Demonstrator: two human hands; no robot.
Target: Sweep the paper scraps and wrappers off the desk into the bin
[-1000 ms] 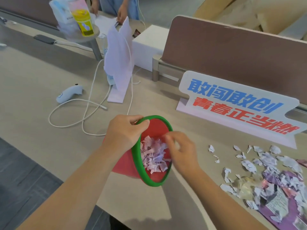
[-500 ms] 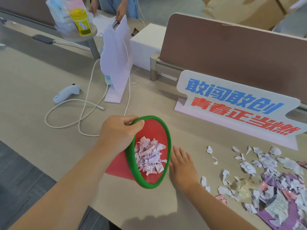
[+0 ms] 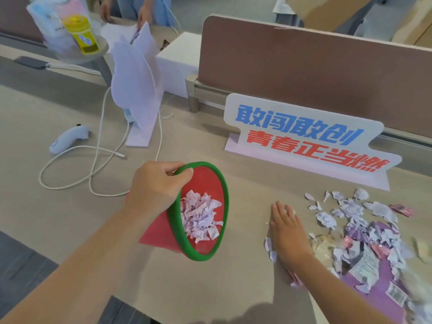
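My left hand [image 3: 155,187] grips the green rim of a small red bin [image 3: 210,181], tilted on its side with its mouth facing right, at the desk's near edge. A wad of torn white and purple scraps [image 3: 199,215] lies inside it. My right hand [image 3: 286,226] rests flat on the beige desk [image 3: 245,199], fingers together and pointing away, to the right of the bin and apart from it. Small scraps [image 3: 270,247] lie against its left side. A large pile of paper scraps and purple wrappers [image 3: 364,232] spreads to its right.
A white sign with blue and red characters [image 3: 306,139] stands behind the pile, before a brown divider [image 3: 315,73]. A white cable [image 3: 93,164], a pale handheld device [image 3: 69,137] and a white paper stand [image 3: 136,87] lie far left. Another person's hands [image 3: 145,17] are across the desk.
My right hand came out of the bin's mouth, dropped flat onto the desk and slid right toward the scrap pile. The bin stays tilted in my left hand.
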